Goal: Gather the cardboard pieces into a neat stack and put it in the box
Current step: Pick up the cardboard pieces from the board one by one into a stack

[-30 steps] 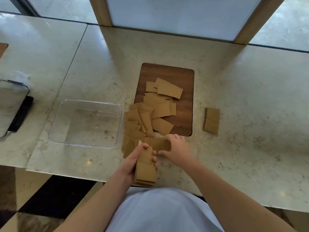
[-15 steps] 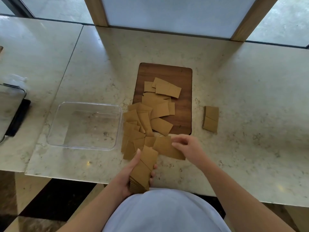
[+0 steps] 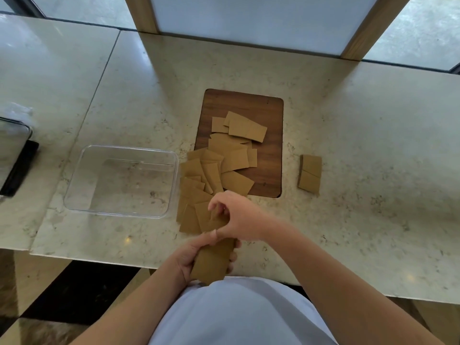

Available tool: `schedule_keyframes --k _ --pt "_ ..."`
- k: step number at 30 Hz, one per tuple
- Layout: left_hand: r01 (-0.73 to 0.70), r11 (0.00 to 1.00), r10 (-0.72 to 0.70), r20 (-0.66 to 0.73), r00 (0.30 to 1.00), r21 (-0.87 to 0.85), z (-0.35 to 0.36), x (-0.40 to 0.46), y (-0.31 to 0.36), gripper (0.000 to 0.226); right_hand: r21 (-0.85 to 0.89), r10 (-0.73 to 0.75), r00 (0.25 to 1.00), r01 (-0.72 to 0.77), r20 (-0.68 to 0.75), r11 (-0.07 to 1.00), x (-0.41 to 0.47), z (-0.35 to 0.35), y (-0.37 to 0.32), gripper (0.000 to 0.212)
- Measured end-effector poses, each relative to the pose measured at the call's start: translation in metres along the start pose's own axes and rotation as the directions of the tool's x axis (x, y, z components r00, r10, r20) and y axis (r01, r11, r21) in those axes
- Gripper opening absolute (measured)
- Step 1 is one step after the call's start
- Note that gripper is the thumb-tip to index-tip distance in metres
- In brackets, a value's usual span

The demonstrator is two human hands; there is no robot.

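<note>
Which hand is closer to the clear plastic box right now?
The left hand, though not by much: it grips the cardboard stack at the counter's near edge, right of the clear plastic box. The right hand sits farther right.

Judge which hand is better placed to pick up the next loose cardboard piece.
Right. The left hand already grips the gathered stack, while the right hand is over the loose pieces beside the clear box.

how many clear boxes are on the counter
1. The clear box sits on the counter, left of the loose cardboard pieces. A dark-rimmed container at the far left edge is cut off, so I cannot tell its kind.
</note>
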State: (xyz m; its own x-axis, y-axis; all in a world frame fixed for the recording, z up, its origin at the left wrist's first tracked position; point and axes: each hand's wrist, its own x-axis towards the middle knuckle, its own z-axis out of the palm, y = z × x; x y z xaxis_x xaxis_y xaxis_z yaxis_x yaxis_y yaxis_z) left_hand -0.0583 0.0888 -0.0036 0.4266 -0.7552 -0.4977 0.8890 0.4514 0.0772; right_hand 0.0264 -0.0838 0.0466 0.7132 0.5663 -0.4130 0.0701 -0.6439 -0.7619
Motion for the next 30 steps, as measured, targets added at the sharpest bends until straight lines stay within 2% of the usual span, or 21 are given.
schedule_keyframes --k 2,3,4,5,7,9,13,15,18,20,22,24,27,28,30 --pt "-0.083 0.993 0.087 0.037 0.996 -0.084 -0.001 -0.001 0.003 0.073 0.24 0.149 0.977 -0.11 -0.153 0.965 0.005 -0.001 0.019 0.051" --pt "-0.111 0.987 0.116 0.038 0.993 -0.113 -0.001 -0.001 0.005 0.078 0.296 0.254 0.938 -0.179 -0.237 0.938 0.008 -0.001 0.03 0.048" --pt "-0.128 0.982 0.133 0.031 0.991 -0.139 -0.002 0.001 0.006 0.082 0.253 0.332 0.893 -0.261 -0.304 0.932 0.01 0.0 0.041 0.047" --pt "-0.139 0.977 0.145 0.023 0.989 -0.159 -0.004 0.001 0.006 0.084 0.126 0.365 0.873 -0.343 -0.323 0.931 0.012 0.003 0.051 0.049" --pt "-0.159 0.972 0.162 0.002 0.987 -0.172 -0.006 0.001 0.009 0.078 -0.188 0.335 0.91 -0.383 -0.245 0.904 0.015 0.014 0.06 0.06" --pt "-0.178 0.972 0.174 -0.04 0.984 -0.155 -0.007 0.003 0.011 0.072 -0.383 0.282 0.935 -0.347 -0.216 0.856 0.019 0.027 0.06 0.064" --pt "-0.215 0.96 0.198 -0.11 0.974 -0.181 -0.005 0.008 0.015 0.059 -0.463 0.212 0.922 -0.35 -0.324 0.814 0.021 0.039 0.059 0.055" --pt "-0.235 0.95 0.215 -0.115 0.97 -0.204 -0.006 0.008 0.017 0.053 -0.441 0.214 0.909 -0.365 -0.357 0.82 0.017 0.039 0.062 0.045" --pt "-0.185 0.968 0.169 -0.105 0.98 -0.169 -0.005 0.007 0.02 0.039 -0.189 0.315 0.903 -0.377 -0.291 0.907 0.007 0.029 0.066 0.026" --pt "-0.175 0.974 0.157 -0.132 0.979 -0.143 -0.002 0.009 0.022 0.031 -0.016 0.347 0.913 -0.359 -0.216 0.933 -0.004 0.018 0.067 0.028" --pt "-0.205 0.969 0.174 -0.21 0.962 -0.135 -0.001 0.012 0.024 0.039 0.159 0.376 0.899 -0.347 -0.226 0.924 -0.018 0.006 0.063 0.022" --pt "-0.207 0.97 0.165 -0.274 0.947 -0.131 0.001 0.016 0.024 0.054 0.397 0.436 0.867 -0.322 -0.242 0.86 -0.031 -0.002 0.056 0.006" --pt "-0.13 0.986 0.096 -0.283 0.954 -0.104 0.008 0.022 0.024 0.064 0.687 0.512 0.846 -0.283 -0.149 0.669 -0.047 -0.008 0.041 0.011" --pt "-0.102 0.991 0.076 -0.262 0.962 -0.087 0.011 0.024 0.025 0.067 0.74 0.514 0.849 -0.268 -0.122 0.617 -0.05 -0.008 0.037 0.016" --pt "-0.065 0.996 0.052 -0.204 0.978 -0.056 0.018 0.026 0.025 0.068 0.771 0.513 0.853 -0.263 -0.094 0.58 -0.054 -0.007 0.03 0.024"
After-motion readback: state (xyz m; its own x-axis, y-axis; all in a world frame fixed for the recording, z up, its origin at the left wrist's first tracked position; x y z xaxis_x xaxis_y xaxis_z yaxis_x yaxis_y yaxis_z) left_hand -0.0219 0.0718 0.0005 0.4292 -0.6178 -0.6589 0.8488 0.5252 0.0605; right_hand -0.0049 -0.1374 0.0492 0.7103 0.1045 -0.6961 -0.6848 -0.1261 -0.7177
